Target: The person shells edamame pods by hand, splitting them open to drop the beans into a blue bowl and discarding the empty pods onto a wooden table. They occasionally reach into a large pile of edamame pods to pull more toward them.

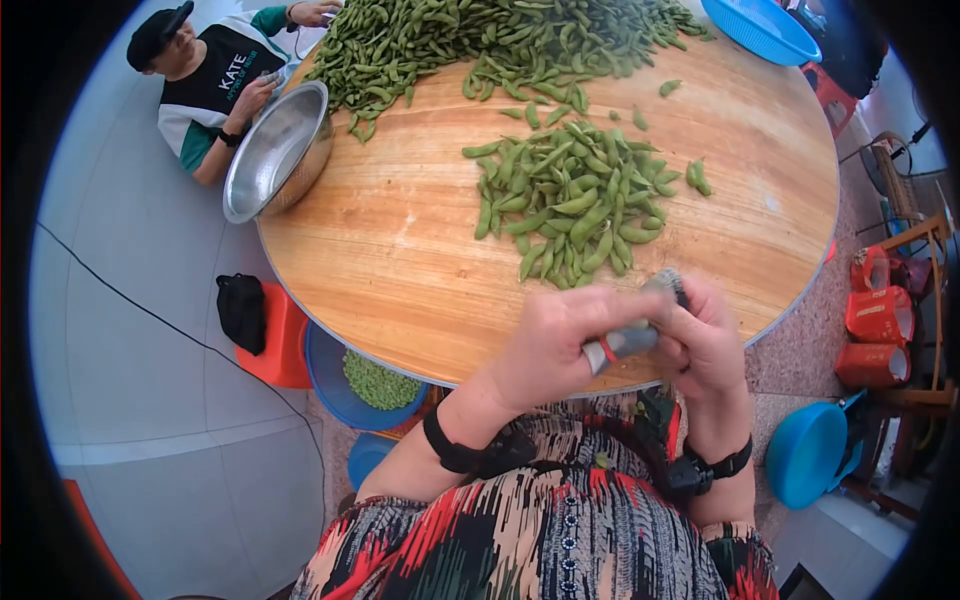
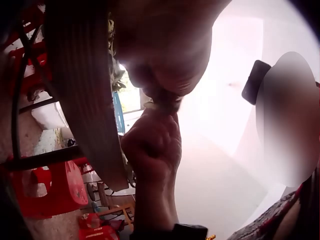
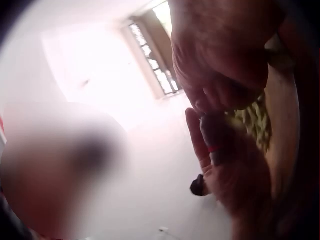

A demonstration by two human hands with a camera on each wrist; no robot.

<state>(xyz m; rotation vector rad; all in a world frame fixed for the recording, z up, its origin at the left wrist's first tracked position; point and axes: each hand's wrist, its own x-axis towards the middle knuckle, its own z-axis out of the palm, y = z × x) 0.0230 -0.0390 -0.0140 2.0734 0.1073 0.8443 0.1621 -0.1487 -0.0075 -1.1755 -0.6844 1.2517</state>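
Observation:
My left hand (image 1: pixel 560 335) and right hand (image 1: pixel 705 335) meet over the table's near edge, fingertips together and fingers curled. Between them shows a sliver of green, like an edamame pod (image 1: pixel 640 325), mostly hidden by the fingers. Grey covering wraps the left thumb, with a red band round it; another grey cover (image 1: pixel 668 283) is at the right hand's fingertips. Just beyond the hands, a small heap of green edamame pods (image 1: pixel 575 200) lies on the round wooden table (image 1: pixel 380 240). In the right wrist view the left hand (image 3: pixel 235 170) comes up from below against the right hand (image 3: pixel 220 55).
A large pod pile (image 1: pixel 430 45) covers the table's far side. A metal bowl (image 1: pixel 280 150) stands at the left edge near another person (image 1: pixel 215 85). A blue basket (image 1: pixel 765 30) is at far right. Below are a basin of shelled beans (image 1: pixel 380 380) and a red stool (image 1: pixel 275 340).

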